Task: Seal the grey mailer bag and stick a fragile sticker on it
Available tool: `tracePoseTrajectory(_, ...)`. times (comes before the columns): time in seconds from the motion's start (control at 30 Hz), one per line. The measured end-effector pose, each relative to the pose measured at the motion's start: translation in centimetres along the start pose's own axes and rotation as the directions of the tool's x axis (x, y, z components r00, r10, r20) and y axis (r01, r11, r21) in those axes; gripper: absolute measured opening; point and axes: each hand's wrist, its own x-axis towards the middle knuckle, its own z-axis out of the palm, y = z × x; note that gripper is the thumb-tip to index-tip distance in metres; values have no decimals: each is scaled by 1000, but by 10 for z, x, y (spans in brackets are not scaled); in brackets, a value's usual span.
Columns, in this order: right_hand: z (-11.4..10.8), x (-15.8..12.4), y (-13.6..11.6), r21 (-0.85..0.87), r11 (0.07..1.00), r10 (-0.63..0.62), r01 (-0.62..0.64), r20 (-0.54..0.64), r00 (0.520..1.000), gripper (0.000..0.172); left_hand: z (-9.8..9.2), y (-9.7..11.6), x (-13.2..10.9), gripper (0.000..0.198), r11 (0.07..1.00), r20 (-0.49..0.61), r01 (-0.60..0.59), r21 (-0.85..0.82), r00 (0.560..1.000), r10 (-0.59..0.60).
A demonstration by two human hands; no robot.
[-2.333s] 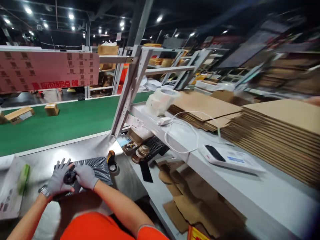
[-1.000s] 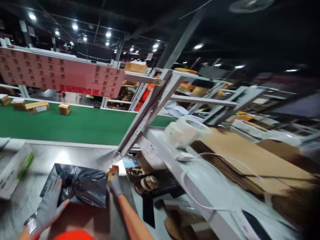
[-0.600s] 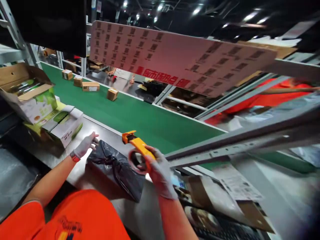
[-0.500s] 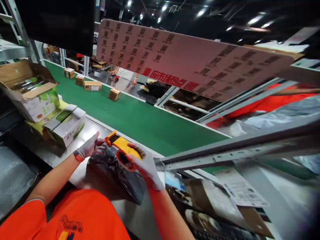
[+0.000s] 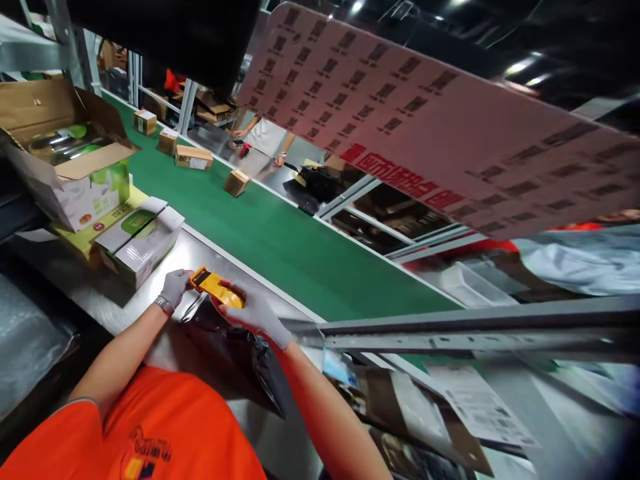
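A black plastic parcel bag lies on the steel worktop in front of me. My right hand, in a grey glove, grips a yellow tape dispenser and holds it down on the bag's far end. At the dispenser's front tip sits my gloved left hand, touching the bag's edge; whether it pinches tape I cannot tell. My orange shirt hides the near part of the bag.
White-and-green product cartons and an open box stand at the left. A green conveyor belt carries several small cardboard boxes. A pink sign hangs overhead. A metal frame bar crosses at right. Another person stands beyond the belt.
My right hand picked up the tape dispenser from the worktop and brought it left and down onto the bag. My left hand moved to the dispenser's tip. My view swung left.
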Motion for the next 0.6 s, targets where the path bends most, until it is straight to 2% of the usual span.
tracePoseTrajectory(0.13, -30, -27, -7, -226, 972, 59, -64, -30, 998, 64, -17, -28, 0, 19, 980, -137, 52, 194, 990, -25)
tracePoseTrajectory(0.2, -51, -48, -7, -305, 943, 138, -135, -13, 990, 59, -17, -46, -10, 20, 947, -135, 91, 308, 990, -51)
tracePoseTrajectory(0.27, -68, -65, -5, -312, 927, 225, -208, 19, 974, 62, -12, -62, -21, 16, 903, -97, 103, 417, 993, -68)
tracePoseTrajectory(0.33, -79, -74, -1, -333, 926, 205, -179, 46, 978, 69, -10, -70, -29, 9, 849, -73, 85, 522, 996, -55)
tracePoseTrajectory(0.4, -83, -77, 2, -425, 903, 96, -59, 67, 993, 74, -16, -65, -32, 28, 784, -80, 52, 618, 997, -3)
tracePoseTrajectory(0.47, -86, -80, 1, -555, 829, -24, 74, 96, 995, 72, -25, -49, -38, 47, 721, -87, 0, 693, 993, 83)
tracePoseTrajectory(0.53, -87, -85, 0, -660, 738, -92, 141, 108, 990, 69, -27, -30, -54, 48, 670, -55, -100, 735, 977, 207)
tracePoseTrajectory(0.57, -88, -89, -1, -705, 693, -108, 150, 105, 989, 68, -20, -21, -68, 44, 643, -1, -184, 743, 961, 275)
tracePoseTrajectory(0.6, -87, -93, -1, -749, 646, -109, 148, 101, 989, 67, -9, -15, -86, 40, 603, 110, -308, 736, 933, 342)
